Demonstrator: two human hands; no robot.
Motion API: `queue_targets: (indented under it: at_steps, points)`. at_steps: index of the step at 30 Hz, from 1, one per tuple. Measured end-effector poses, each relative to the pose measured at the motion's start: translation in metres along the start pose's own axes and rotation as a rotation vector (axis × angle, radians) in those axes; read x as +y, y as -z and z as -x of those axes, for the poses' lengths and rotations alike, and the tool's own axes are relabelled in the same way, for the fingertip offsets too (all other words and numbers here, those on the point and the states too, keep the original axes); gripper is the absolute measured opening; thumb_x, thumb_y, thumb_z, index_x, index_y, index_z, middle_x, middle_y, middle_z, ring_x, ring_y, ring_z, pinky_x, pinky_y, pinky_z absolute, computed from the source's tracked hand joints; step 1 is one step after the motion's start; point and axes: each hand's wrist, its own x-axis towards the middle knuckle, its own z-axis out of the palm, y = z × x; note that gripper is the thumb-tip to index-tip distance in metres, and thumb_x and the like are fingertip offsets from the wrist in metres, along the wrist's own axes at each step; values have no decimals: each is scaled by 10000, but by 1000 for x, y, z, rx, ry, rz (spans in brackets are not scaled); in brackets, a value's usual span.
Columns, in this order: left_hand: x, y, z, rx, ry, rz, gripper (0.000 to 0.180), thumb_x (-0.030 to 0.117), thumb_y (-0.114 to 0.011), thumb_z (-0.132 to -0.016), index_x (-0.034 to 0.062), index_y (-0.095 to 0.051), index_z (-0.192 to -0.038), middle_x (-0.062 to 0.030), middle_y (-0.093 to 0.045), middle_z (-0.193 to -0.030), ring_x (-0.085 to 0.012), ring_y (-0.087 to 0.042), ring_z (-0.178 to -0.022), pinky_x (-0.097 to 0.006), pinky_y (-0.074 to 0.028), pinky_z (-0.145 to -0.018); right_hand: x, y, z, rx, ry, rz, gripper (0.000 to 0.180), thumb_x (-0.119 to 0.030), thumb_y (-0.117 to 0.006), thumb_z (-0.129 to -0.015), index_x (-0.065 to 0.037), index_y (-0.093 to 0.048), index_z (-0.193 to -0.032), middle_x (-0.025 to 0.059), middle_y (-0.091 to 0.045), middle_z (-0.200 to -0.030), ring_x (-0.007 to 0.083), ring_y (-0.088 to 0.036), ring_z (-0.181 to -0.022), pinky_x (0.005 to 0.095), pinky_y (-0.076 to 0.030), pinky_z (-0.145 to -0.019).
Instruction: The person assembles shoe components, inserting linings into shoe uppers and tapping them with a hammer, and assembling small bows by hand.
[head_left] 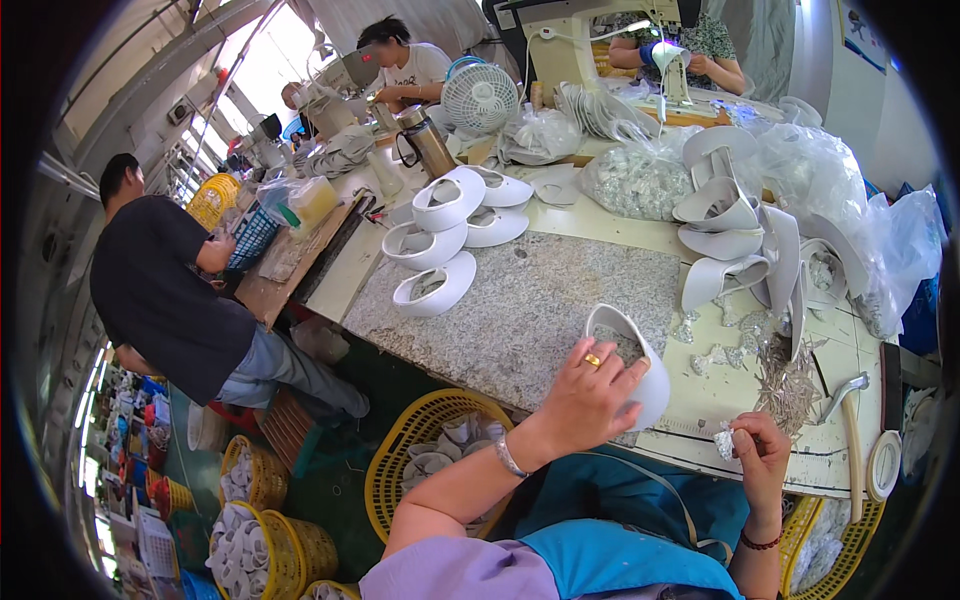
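My left hand, with a ring and a bracelet, is closed on a white curved piece, shaped like a visor or a slipper upper with an oval opening. The piece stands tilted near the table's front edge. To its right, my right hand pinches a small, glittery white ornament between thumb and fingertips. Small clumps of similar sparkling ornaments lie on the table beyond that hand. A loose stack of the same white pieces rests at the left of the grey speckled slab.
More white pieces are piled at the right beside clear plastic bags. A hammer, a tape roll and thin sticks lie at the right edge. A yellow basket stands below. A person in black stands left.
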Motion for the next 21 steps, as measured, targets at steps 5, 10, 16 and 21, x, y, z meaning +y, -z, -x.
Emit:
queue_targets:
  at_steps: [5,10,16,21]
  points:
    - [7,6,-5,-58,-44,121,594,364,-699,-726,27,-559,-1195,-94,-565,-932,-258,-524,-1020,-435,-328,-990,-1,-1,1,3,12,-10,116,-109,-642,-896,0,-662,-932,49,-593,-925,71,-527,-707,199,-419,-617]
    - [5,-3,-15,-106,107,91,594,341,-715,-719,33,-560,-1203,-115,-575,-997,-246,-530,-975,-402,-369,-925,-7,-5,2,5,21,-26,111,-106,-639,-899,0,-658,-928,49,-592,-928,69,-524,-697,198,-420,-611]
    - [43,-3,-38,212,157,286,443,242,-687,-767,63,-597,-1162,-118,-601,-1085,-282,-575,-972,-402,-439,-840,-13,-18,-7,-27,283,288,143,-82,-647,-880,2,-658,-995,51,-612,-933,89,-545,-740,209,-433,-640]
    - [71,-2,-37,5,63,972,221,68,-640,-801,16,-623,-1015,-112,-584,-1033,-280,-617,-866,-362,-499,-711,-21,-28,-5,122,135,136,589,13,-682,-813,-15,-442,-1350,56,-637,-906,101,-572,-790,223,-467,-724]
